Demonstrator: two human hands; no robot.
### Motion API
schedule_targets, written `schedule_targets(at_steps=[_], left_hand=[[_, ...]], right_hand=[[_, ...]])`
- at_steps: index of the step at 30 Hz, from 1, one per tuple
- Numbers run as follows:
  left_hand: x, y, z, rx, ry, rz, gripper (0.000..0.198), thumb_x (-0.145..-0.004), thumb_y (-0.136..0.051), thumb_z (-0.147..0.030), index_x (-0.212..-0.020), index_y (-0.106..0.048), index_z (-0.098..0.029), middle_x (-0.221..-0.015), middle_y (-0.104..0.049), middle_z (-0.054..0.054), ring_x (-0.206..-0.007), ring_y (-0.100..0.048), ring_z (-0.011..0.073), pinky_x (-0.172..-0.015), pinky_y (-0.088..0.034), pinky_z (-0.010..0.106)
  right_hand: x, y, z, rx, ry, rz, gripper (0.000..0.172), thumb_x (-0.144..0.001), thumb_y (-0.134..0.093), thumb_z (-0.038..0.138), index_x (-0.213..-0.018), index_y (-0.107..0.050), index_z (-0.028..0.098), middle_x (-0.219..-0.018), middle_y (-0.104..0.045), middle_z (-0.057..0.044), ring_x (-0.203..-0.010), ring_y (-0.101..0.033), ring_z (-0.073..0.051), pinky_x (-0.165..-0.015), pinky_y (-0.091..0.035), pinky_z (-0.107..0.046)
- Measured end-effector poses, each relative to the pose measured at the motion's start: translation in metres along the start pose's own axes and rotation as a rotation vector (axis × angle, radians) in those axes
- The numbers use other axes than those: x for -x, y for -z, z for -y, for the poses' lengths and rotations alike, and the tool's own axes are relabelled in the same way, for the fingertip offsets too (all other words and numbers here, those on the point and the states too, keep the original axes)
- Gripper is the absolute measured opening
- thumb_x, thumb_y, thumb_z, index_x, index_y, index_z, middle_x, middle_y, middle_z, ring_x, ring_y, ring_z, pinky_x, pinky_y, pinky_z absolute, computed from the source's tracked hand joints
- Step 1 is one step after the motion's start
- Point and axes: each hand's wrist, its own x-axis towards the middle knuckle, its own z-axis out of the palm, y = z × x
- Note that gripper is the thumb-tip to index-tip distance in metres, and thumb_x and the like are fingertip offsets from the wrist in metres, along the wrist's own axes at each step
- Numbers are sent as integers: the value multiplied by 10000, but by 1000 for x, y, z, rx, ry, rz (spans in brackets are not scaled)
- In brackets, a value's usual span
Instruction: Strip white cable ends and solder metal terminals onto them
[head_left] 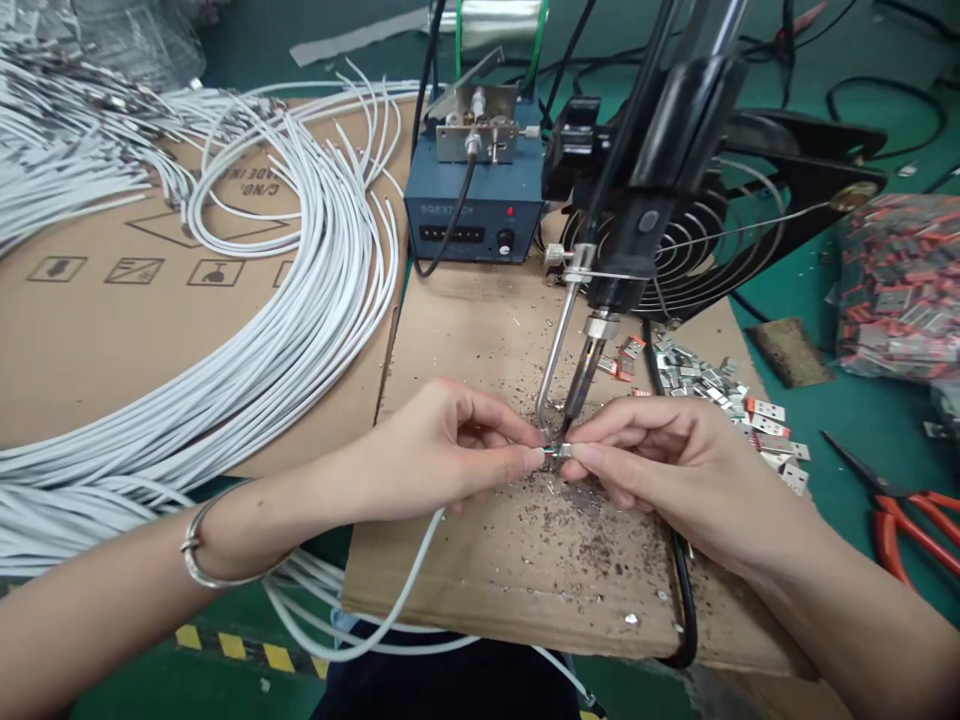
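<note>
My left hand [457, 445] pinches the stripped end of a white cable [416, 560], whose thin coloured wires show just past the fingertips. Between thumb and fingers, my right hand [660, 460] grips a small metal USB connector [565, 451]. The wire ends meet the connector's back, or nearly so; the exact contact is too small to tell. Right above them comes down the tip of a mounted soldering iron [581, 385]. A bent metal solder feed tube [553, 355] ends beside that tip.
A blue solder feeder box [476, 205] and a black fan [697, 230] stand behind. Loose USB connectors [772, 425] lie right, near red-handled pliers [900, 515] and a bag of connectors [900, 290]. Bundled white cables [322, 270] cover the left. Dark debris dots the cardboard [480, 580].
</note>
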Motion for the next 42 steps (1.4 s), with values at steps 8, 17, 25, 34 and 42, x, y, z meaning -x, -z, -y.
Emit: schedule_targets(at_steps=[8, 17, 25, 34, 42], left_hand=[[-2, 0, 2, 2, 22, -27, 107, -734, -646, -224, -704, -658, -122, -450, -486, -61, -382, -423, 54, -371, -362, 163], [-1, -2, 2, 80, -6, -27, 122, -708, -680, -220, -679, -613, -122, -525, -533, -52, -414, -459, 47, -374, -377, 152], [-2, -3, 3, 35, -13, -51, 119, -719, -656, -225, -672, -598, -131, -504, -513, -50, -401, -442, 51, -369, -371, 159], [-1, -2, 3, 33, -24, -40, 121, -730, -650, -225, -667, -597, -137, -489, -484, -58, -403, -445, 52, -371, -382, 152], [-3, -2, 4, 45, -10, -44, 121, -725, -652, -219, -663, -589, -137, -512, -524, -50, -400, -451, 51, -368, -378, 157]], right_hand=[[0, 0, -1, 56, 10, -31, 29, -681, -718, 178, -677, -721, 207, -628, -718, -30, -400, -500, -73, -353, -383, -177], [0, -1, 0, 23, 18, -32, 47, -707, -723, 241, -679, -717, 204, -624, -718, -33, -400, -500, -66, -357, -392, -166], [0, -1, 0, 46, -15, -58, 94, -688, -737, 291, -678, -715, 200, -620, -710, -42, -390, -479, -74, -348, -373, -190], [0, -1, 1, -28, -22, -49, 85, -674, -762, 284, -678, -724, 208, -624, -713, -35, -413, -486, -63, -371, -380, -165], [-1, -1, 0, -30, -42, -64, 48, -688, -748, 251, -667, -725, 214, -627, -720, -37, -398, -474, -58, -359, -359, -165]])
